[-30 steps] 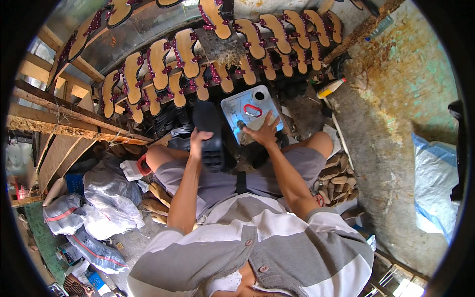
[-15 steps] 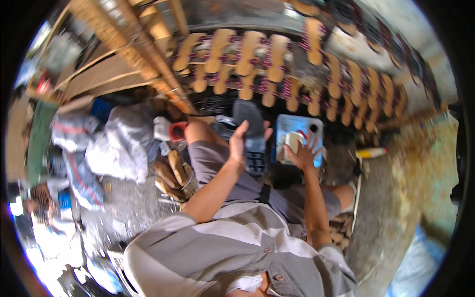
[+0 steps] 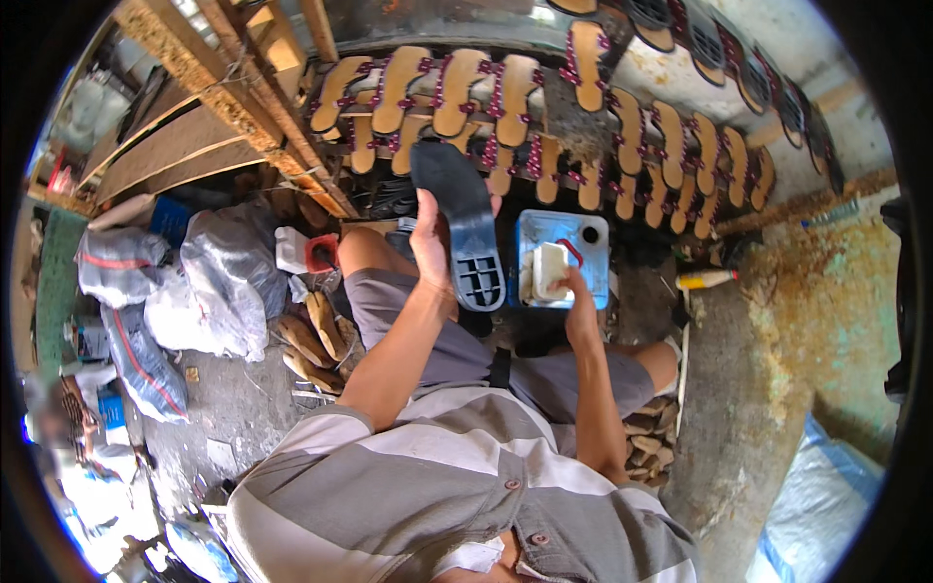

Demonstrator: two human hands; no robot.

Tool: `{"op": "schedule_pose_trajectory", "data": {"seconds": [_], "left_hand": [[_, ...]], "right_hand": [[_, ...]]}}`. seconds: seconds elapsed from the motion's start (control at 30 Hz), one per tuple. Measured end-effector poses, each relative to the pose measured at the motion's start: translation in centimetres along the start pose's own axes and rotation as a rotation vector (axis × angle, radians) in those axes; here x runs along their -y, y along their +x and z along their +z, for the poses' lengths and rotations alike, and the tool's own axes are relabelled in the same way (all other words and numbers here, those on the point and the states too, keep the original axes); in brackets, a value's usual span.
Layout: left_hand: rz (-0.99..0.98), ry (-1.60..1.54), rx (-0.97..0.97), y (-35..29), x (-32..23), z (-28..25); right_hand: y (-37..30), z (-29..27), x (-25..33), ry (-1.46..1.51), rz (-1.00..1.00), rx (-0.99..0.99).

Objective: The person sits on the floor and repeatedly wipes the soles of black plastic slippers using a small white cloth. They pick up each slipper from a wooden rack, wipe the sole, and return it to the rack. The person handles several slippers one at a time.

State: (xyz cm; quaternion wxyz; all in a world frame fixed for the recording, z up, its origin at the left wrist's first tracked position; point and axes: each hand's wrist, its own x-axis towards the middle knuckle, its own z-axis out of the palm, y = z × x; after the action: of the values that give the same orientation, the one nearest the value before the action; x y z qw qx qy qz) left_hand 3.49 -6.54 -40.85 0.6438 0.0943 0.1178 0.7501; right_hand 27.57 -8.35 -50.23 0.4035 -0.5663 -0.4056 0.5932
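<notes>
My left hand (image 3: 431,248) grips a black shoe sole (image 3: 457,199) by its edge, with fingertips showing on the far side. The sole is held tilted above my lap, its grid of square hollows toward me. My right hand (image 3: 580,301) is at an off-white tub (image 3: 551,272), fingers bent together at the tub's near right edge. Whatever lies between those fingers is hidden. The tub rests on a light blue metal can (image 3: 595,277) with a round dark opening, lying in front of my right knee. A red curved piece (image 3: 570,251) shows beside the tub.
Sandals with dotted straps (image 3: 462,92) line racks ahead, and dark sandals (image 3: 700,44) hang at the upper right. Wooden shoe lasts (image 3: 321,330) and plastic sacks (image 3: 228,277) lie at left. A yellow bottle (image 3: 707,280) lies at right. Wooden posts (image 3: 262,117) stand at front left.
My right hand's spread fingers have drawn together at the tub. The left hand still holds the sole, now tilted more to the left. The whole view has shifted slightly.
</notes>
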Motion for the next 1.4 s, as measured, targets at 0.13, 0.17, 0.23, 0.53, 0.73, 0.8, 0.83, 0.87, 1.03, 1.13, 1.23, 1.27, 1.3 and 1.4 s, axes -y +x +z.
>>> {"op": "schedule_pose_trajectory", "data": {"seconds": [0.13,0.17,0.23,0.53,0.73,0.8,0.83,0.87,1.03,1.13,1.23,1.27,1.3,1.4], "left_hand": [[-0.072,0.007,0.007,-0.7,0.4,2.2],[-0.106,0.000,0.002,-0.6,0.3,2.7],[-0.160,-0.023,0.019,-0.5,-0.3,3.6],[-0.042,0.023,0.105,-0.1,-0.2,7.7],[0.411,0.068,0.173,2.5,-1.1,9.0],[0.507,-0.063,0.342,2.2,-0.9,9.0],[0.446,-0.024,0.324,1.1,-1.0,8.6],[0.281,-0.215,0.291,0.4,-1.6,8.4],[-0.741,-0.101,0.047,-6.3,-2.7,5.2],[-0.612,-0.268,0.096,-7.6,-1.7,2.9],[-0.527,-0.208,0.147,-7.5,-1.4,1.6],[-0.533,-0.229,0.155,-7.3,-1.5,1.5],[-0.540,-0.259,0.174,-7.1,-1.6,1.4],[-0.510,-0.291,0.110,-6.5,-2.0,1.4]], "right_hand": [[-2.0,5.6,6.0,0.416,-0.401,0.224],[-2.5,7.2,6.7,0.415,-0.464,0.316],[-3.8,9.1,7.4,0.415,-0.528,0.341],[-3.3,8.6,8.5,0.121,-0.871,0.107],[-9.1,12.0,7.7,0.139,-0.964,-0.106],[-9.3,12.3,8.7,0.401,-0.830,0.066],[-8.7,12.0,9.4,0.501,-0.728,0.106],[-8.0,11.6,10.1,0.761,-0.555,0.123],[-3.0,4.4,11.9,0.168,-0.652,0.324],[-1.8,2.5,11.2,-0.097,-0.609,0.424],[-1.8,2.5,10.5,-0.273,-0.820,0.308],[-2.0,2.6,10.4,-0.349,-0.915,0.214],[-2.1,2.7,10.4,-0.403,-0.992,0.110],[-2.2,2.5,10.8,-0.460,-1.152,-0.059]]}}
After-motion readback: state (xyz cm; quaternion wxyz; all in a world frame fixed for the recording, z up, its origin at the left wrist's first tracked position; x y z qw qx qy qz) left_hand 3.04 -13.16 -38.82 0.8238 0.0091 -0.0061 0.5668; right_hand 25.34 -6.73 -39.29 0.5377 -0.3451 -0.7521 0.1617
